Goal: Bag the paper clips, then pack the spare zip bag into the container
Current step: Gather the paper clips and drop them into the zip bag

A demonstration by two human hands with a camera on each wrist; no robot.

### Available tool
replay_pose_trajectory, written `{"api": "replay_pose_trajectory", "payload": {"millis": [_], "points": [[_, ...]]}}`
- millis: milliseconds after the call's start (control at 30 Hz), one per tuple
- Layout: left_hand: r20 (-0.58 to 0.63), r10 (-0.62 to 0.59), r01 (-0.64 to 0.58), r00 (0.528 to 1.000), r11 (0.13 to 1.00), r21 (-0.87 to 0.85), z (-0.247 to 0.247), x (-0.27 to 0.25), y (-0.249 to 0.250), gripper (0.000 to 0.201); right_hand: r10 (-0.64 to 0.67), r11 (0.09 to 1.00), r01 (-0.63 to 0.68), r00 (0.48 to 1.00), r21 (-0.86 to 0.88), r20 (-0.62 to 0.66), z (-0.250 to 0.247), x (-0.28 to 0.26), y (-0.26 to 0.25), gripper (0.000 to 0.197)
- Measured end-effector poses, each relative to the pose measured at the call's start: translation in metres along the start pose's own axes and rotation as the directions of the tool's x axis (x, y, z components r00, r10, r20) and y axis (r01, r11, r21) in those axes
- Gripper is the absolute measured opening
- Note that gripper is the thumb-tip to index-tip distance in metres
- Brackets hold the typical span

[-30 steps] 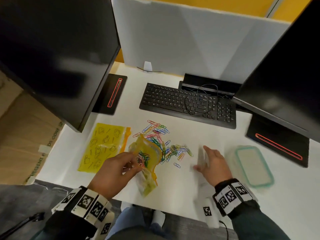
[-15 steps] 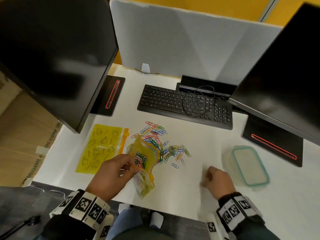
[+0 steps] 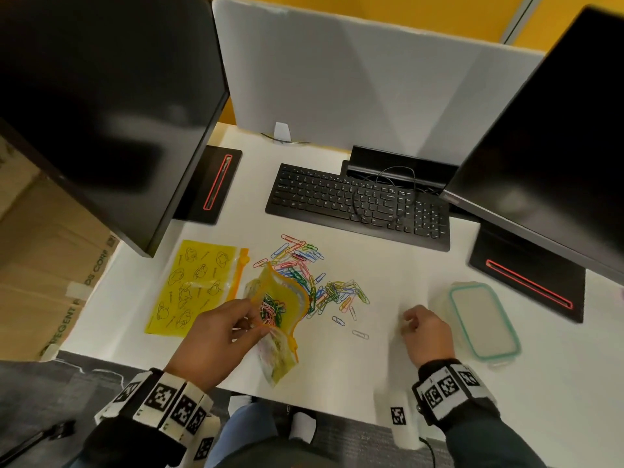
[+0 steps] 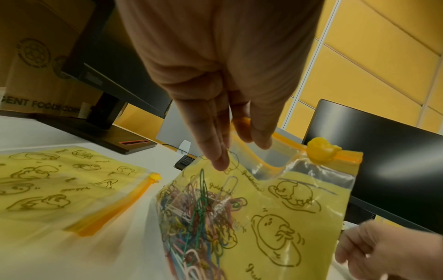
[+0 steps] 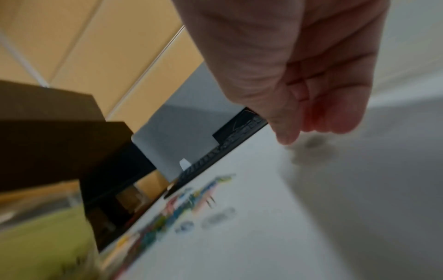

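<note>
Paper clips (image 3: 305, 280), bright wire loops in many colours, lie scattered on the white bench (image 3: 388, 275) in front of the keyboard (image 3: 358, 206), with a few strays (image 3: 360, 334) nearer the front edge; a tangled share already sits in the bottom of the open zip bag (image 3: 280, 310). That bag is thin yellow film printed with cartoon figures, with an orange zip track and a yellow slider, and it sags under the load. The left hand (image 3: 216, 336) pinches it at the mouth between thumb and fingertips (image 4: 219, 159), holding the opening up just beside the pile. The right hand (image 3: 426, 334) rests low over the bench, right of the strays and just left of the lidded container (image 3: 483, 320), its fingers curled in; whether it has a clip pinched I cannot tell from the blurred wrist view. The risk I see is that soft mouth folding shut or tipping, since only one edge is held, so clips dropped in could miss or spill back. The strays near the edge could also be swept off. A spare zip bag (image 3: 194, 287) lies flat at the left, apart from the container.
</note>
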State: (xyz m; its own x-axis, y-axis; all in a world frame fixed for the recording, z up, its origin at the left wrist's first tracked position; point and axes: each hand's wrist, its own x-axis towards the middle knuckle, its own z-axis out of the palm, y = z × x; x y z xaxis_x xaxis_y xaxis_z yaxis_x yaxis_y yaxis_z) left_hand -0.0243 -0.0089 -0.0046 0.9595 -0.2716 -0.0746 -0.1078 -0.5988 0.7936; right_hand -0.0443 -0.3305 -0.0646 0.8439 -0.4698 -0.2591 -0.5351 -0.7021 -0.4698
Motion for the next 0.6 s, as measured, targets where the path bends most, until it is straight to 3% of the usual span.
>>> {"api": "replay_pose_trajectory", "payload": {"millis": [267,333,367,433,467,533,600], "points": [[-0.002,0.004,-0.004,1.000,1.000,0.005,0.003,0.000,-0.003,0.014,-0.212,0.977,0.210,0.975,0.038,0.066,0.028,-0.014,-0.021,0.026],[0.003,0.010,-0.010,1.000,1.000,0.008,0.003,0.002,-0.002,0.013,-0.246,0.968,0.238,0.961,0.077,0.127,0.026,-0.008,-0.035,0.040],[0.006,0.010,-0.010,1.000,1.000,0.008,0.003,0.002,-0.002,0.013,-0.259,0.966,0.249,0.948,0.075,0.186,0.022,-0.003,-0.042,0.058],[0.011,0.011,-0.011,1.000,1.000,0.015,0.003,0.001,-0.002,0.013,-0.271,0.953,0.301,0.888,-0.025,0.371,0.014,0.005,-0.054,0.095],[0.013,0.014,-0.014,1.000,1.000,0.024,0.002,0.001,-0.002,0.013,-0.271,0.925,0.361,0.844,-0.116,0.464,0.010,0.008,-0.060,0.104],[0.023,0.023,-0.024,0.999,0.999,0.041,0.003,0.002,-0.002,0.015,-0.281,0.822,0.502,0.770,-0.271,0.573,0.009,0.012,-0.068,0.106],[0.037,0.028,-0.030,0.999,0.999,0.043,0.004,0.002,-0.001,0.017,-0.319,0.784,0.548,0.759,-0.292,0.568,0.015,0.016,-0.073,0.097]]}}
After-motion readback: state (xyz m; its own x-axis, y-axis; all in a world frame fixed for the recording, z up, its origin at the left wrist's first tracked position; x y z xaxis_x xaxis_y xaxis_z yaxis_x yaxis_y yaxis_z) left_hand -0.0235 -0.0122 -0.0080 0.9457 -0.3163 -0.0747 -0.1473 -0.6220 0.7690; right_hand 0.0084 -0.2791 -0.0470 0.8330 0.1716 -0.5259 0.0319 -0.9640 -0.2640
